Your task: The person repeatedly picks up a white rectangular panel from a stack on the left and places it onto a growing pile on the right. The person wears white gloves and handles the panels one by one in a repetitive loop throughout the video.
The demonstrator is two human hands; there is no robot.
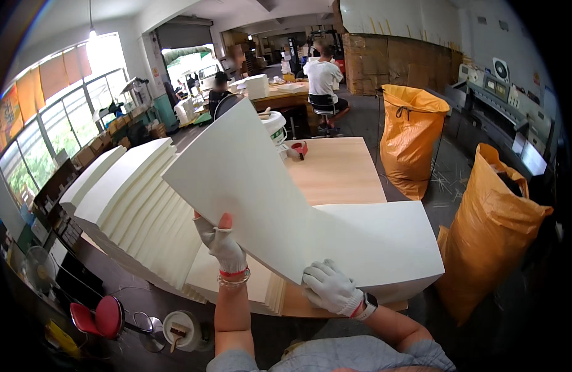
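Note:
A broad bundle of white paper sheets [249, 180] rises from a white paper stack [379, 242] and bends at the stack's left side. My left hand [223, 245], in a white glove with a bare thumb tip, grips the bundle's near edge, thumb on the face toward me. At the bend, my gloved right hand [331, 286] lies over the near edge with its fingers curled and close together on the paper; its thumb is hidden. Left of the bundle, overlapping piles of white paper [137, 198] lean in stepped layers.
A wooden tabletop [342, 164] bears the paper, a red tape dispenser [298, 149] and a white bucket [275, 127]. Two orange sacks [413, 142] stand to the right. A red stool [106, 316] and a white tub with a brush [182, 328] sit lower left. Two people are farther back.

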